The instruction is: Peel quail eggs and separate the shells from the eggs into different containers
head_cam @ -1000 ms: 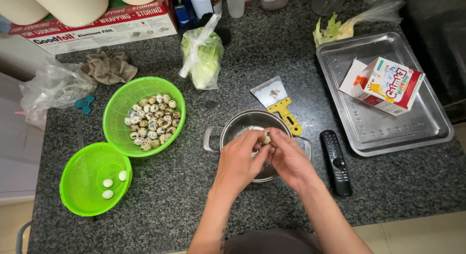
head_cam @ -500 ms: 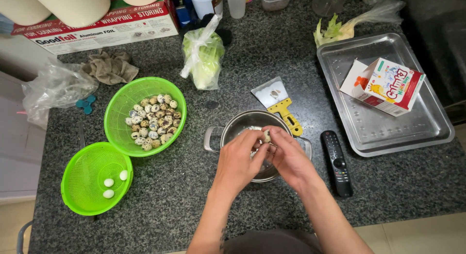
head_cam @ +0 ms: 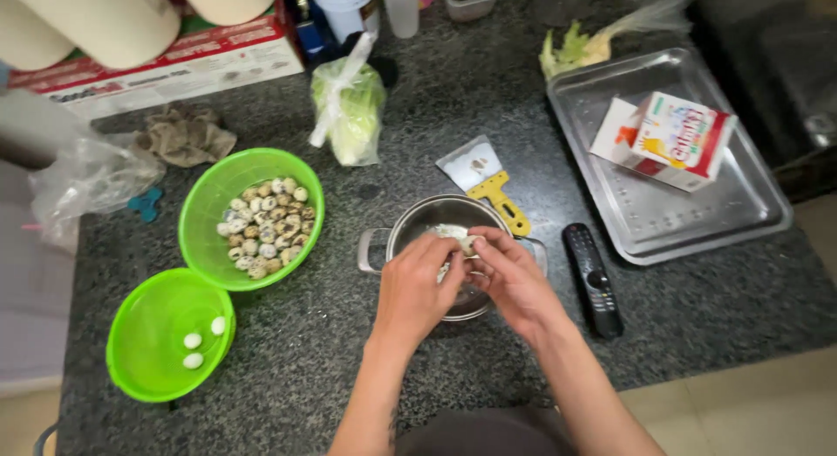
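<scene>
White peeled eggs: three; green bowl

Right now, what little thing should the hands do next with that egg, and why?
Probably keep picking shell off the egg. The left hand and right hand pinch it together over the pot, where bits of shell seem to lie. Three peeled white eggs sit in the near green bowl.

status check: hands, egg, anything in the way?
Left hand and right hand both pinch a small egg over the steel pot. Nothing blocking; remote lies beside.
</scene>
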